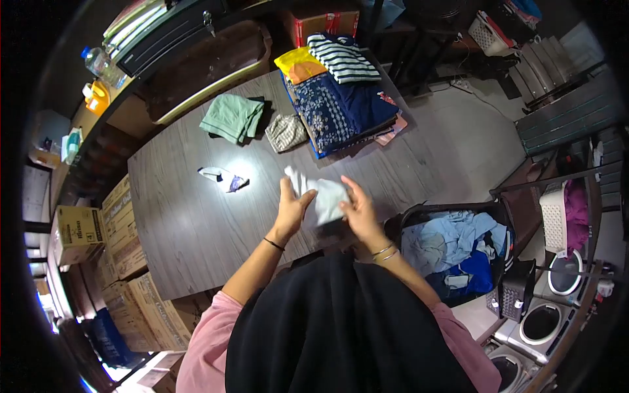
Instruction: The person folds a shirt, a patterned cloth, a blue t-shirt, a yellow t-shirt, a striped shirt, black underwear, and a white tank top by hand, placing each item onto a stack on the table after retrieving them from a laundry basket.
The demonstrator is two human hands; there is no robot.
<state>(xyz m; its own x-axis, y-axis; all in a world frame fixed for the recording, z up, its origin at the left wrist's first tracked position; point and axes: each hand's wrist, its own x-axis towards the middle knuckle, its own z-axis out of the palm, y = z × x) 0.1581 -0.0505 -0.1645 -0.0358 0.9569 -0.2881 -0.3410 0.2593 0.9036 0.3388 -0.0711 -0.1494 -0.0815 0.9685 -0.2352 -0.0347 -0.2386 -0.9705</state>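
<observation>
A small white cloth (327, 200), slightly blurred and of a kind I cannot make out, is held above the near edge of the grey wooden table (190, 242). My left hand (296, 206) is closed on its left side, thumb on top. On the right edge my right hand (359, 211) pinches it, the index finger raised. Farther left lies a small white and purple cloth item (225, 178). Beyond my hands are a folded green garment (232, 118), a checked cloth (286, 133) and a stack of folded clothes (337, 111) with a striped shirt (344, 57) on top.
To my right stands an open dark container (409, 213) filled with loose blue and grey clothes (458, 242). Washing machines (540, 322) and a white basket (553, 216) are farther right. Cardboard boxes (121, 229) line the table's left side. A brown bin (203, 72) sits behind the table.
</observation>
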